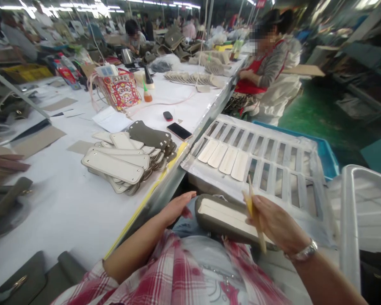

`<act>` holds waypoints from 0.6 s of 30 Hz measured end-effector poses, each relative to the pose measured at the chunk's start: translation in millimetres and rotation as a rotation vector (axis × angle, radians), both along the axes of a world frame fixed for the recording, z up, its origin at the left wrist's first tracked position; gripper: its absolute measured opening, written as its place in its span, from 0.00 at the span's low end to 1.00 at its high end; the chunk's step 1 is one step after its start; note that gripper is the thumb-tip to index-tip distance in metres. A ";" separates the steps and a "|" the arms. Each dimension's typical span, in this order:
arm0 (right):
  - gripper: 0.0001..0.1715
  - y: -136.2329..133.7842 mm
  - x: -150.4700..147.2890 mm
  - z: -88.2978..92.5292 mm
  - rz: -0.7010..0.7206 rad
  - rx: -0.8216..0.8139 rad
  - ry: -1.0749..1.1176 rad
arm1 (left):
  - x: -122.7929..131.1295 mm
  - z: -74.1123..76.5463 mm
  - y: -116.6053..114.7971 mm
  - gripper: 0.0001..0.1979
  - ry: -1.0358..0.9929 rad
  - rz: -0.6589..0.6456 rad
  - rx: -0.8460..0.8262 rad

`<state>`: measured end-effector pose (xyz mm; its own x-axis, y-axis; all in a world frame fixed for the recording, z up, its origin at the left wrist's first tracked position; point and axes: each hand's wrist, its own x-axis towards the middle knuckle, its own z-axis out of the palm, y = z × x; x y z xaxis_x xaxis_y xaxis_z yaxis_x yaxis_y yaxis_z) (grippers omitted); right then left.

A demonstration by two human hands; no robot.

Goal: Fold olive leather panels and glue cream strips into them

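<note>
From my remote view the hands are apart: the right hand (271,218) pinches a yellowish stick-like tool (253,207) over an olive padded piece (209,224) lying across the lap, pale panel (222,213) up; the left hand (177,210) is open near its end. Beyond, four pale strips (228,161) lie on the white slotted rack (206,174), so I judge the work partway. Whether the stacked pieces (116,164) on the tabletop (60,199) are done or waiting, I can't tell.

The stacked panels (114,163) look like smooth, matt leather. The phone (179,131) is glossy, the wristwatch (306,250) shiny metal, the crate (351,212) smooth, translucent plastic, the plaid shirt (165,271) cloth, the worktop (82,224) matt.
</note>
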<state>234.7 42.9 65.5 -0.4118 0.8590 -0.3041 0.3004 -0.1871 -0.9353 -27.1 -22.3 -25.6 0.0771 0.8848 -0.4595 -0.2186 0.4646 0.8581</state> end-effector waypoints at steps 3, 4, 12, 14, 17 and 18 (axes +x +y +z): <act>0.18 -35.5 9.2 -15.7 0.011 -0.177 0.058 | 9.6 5.1 2.3 0.32 -0.175 -0.127 -0.041; 0.19 -45.5 8.5 -21.0 0.015 -0.225 0.073 | 13.5 5.8 4.1 0.33 -0.212 -0.158 -0.062; 0.10 -87.7 -18.4 -36.5 0.043 -0.304 -0.057 | 29.6 2.2 9.7 0.34 -0.345 -0.130 -0.101; 0.08 -93.3 -26.0 -38.3 0.032 -0.347 -0.042 | 33.5 0.6 9.1 0.33 -0.378 -0.079 -0.075; 0.08 -98.3 -37.1 -46.3 -0.034 -0.395 0.054 | 40.5 -1.7 9.8 0.31 -0.436 0.008 -0.034; 0.08 -98.9 -41.0 -50.1 -0.071 -0.405 0.095 | 42.7 -2.8 10.6 0.30 -0.462 0.040 -0.012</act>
<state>193.8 -55.9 15.4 -0.3984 0.7053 -0.5864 0.1892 -0.5624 -0.8049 15.7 -11.7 -28.4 0.2422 0.8863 -0.3947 -0.5950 0.4570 0.6612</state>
